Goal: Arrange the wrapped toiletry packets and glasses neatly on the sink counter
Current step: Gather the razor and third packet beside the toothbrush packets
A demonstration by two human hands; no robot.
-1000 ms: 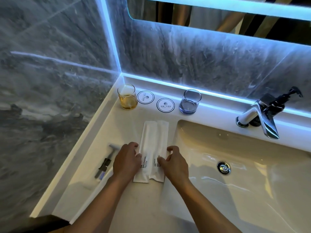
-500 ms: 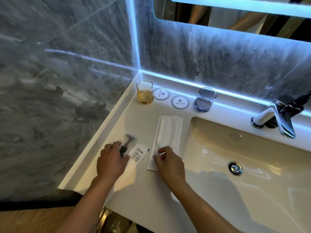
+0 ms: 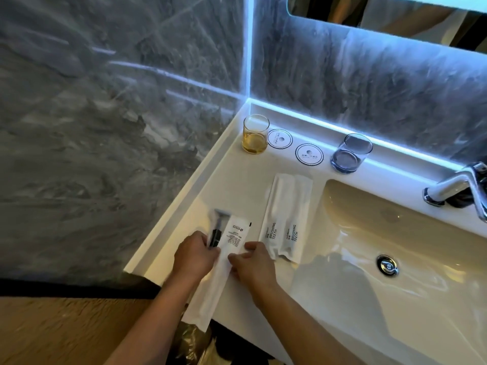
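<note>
A person stands at a white sink counter [image 3: 237, 180] w/ grey marble walls, both bare forearms reaching in from the bottom edge. The left hand [image 3: 193, 255] has its fingers curled around the dark handle of a razor [image 3: 217, 230]; the razor's head pokes out above the hand, slightly blurred, so detail is hard to read. The right hand [image 3: 253, 264] rests on a long white wrapped packet [image 3: 224, 270], fingertips bent and pressing on it; can't tell whether it pinches the wrapper or only pushes it flat. The packet lies at a slant, its near end hanging past the counter's front edge, its printed text too small to read. Just right of the hands, 2 wrapped toothbrush packets [image 3: 286, 219] lie side by side, touching, each marked "BRUSHING TEETH". At the back by the corner stands an amber glass [image 3: 255, 134], then 2 round paper coasters [image 3: 293, 146] w/ logos too fine to make out, then a blue-tinted glass [image 3: 350, 154], apart from the coasters. The basin [image 3: 421, 299] fills the right side, drain [image 3: 387, 265] visible. The chrome faucet [image 3: 456, 191] is cut off at the right edge, something dark behind it unclear. The mirror [image 3: 395, 14] up top is cropped. Below the counter, a crinkled dark bag is only partly seen.
</note>
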